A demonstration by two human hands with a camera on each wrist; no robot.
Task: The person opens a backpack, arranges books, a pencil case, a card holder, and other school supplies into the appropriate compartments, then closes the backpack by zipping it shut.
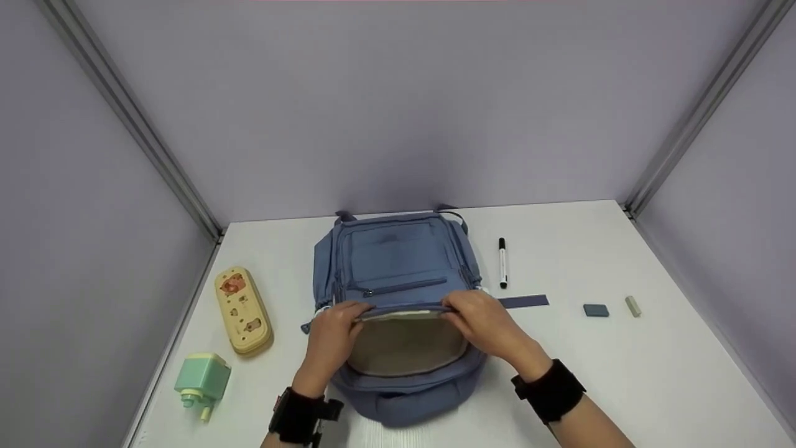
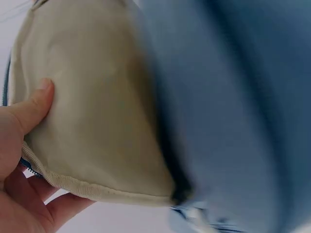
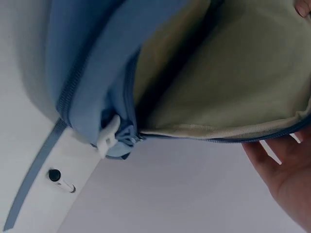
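A blue backpack (image 1: 398, 255) lies on the table with its zipped compartment gaping toward the person, the beige lining (image 1: 404, 348) showing. My left hand (image 1: 333, 336) pinches the left part of the flap's edge, thumb on the lining (image 2: 97, 111) and fingers behind it in the left wrist view. The right part of the same edge is held by my right hand (image 1: 491, 323), whose fingers lie behind the zipper edge (image 3: 233, 138) in the right wrist view. Inside the compartment, no object shows.
On the left are a yellow pencil case (image 1: 244, 310) and a green sharpener-like device (image 1: 203, 378). Right of the backpack lie a marker (image 1: 502, 263), a blue strap (image 1: 524, 302), a dark blue block (image 1: 596, 310) and a small pale block (image 1: 632, 305). Walls enclose the back and sides.
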